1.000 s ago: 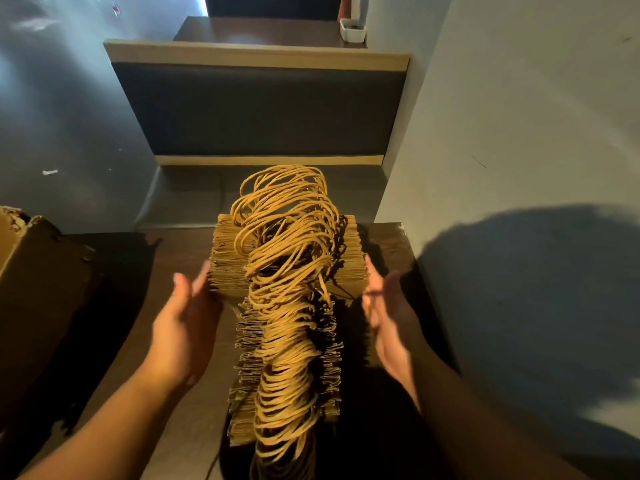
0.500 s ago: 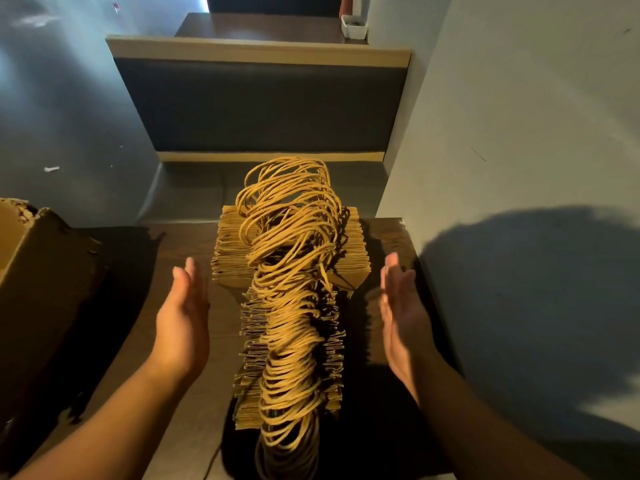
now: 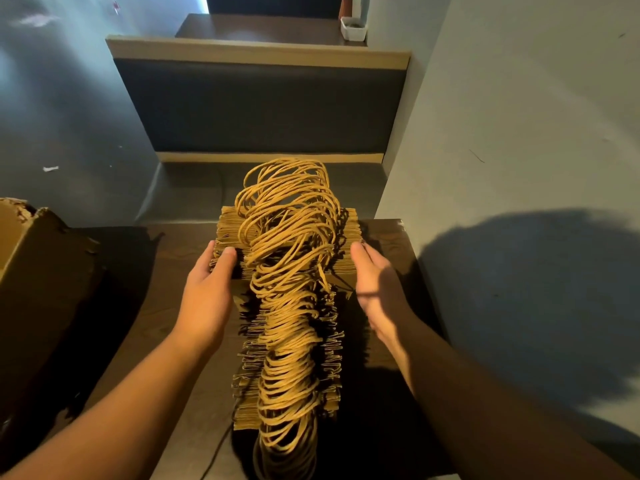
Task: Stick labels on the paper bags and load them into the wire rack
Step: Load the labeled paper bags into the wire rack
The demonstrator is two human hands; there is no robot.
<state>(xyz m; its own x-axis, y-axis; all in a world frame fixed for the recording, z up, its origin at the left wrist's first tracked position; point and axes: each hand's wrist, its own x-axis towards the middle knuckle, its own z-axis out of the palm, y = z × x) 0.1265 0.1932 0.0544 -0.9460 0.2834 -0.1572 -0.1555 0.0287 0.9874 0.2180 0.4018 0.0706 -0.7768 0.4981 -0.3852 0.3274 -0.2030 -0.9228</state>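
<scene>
A long row of folded paper bags [image 3: 287, 306] stands on edge down the middle of the dark table [image 3: 173, 271], far too many to count; their twisted handles [image 3: 291, 237] tangle above and hide the bag tops. The near end of the row runs out of view. Left of the row, a cardboard box [image 3: 38, 289] is cut off by the frame. Two hands frame the far group: the left hand [image 3: 207, 289] and right hand [image 3: 377, 282] press its sides with straight fingers.
</scene>
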